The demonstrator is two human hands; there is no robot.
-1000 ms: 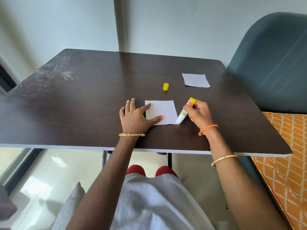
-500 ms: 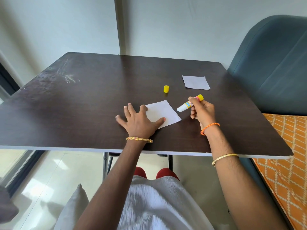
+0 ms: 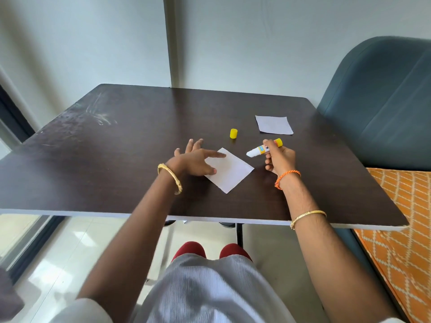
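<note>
While the left hand (image 3: 194, 160) presses the paper (image 3: 229, 170), the right hand (image 3: 279, 158) grips the glue stick (image 3: 263, 149).

The dark brown wood-grain surface (image 3: 116, 159) carries a plain white square paper sheet (image 3: 233, 171) and a second, greyer white paper square (image 3: 273, 124). The small plastic cap (image 3: 233, 133) is yellow. The white glue stick (image 3: 261, 149) has a blue label and an orange-and-yellow end. The upholstered chair (image 3: 384, 108) is teal. The patterned cloth (image 3: 401, 217) beside it is orange with a white lattice.

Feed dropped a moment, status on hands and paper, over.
Left hand rests on white square paper sheet. Right hand grips uncapped white-and-yellow glue stick, tip clear of sheet. Small yellow plastic cap beyond, nothing blocking.
</note>
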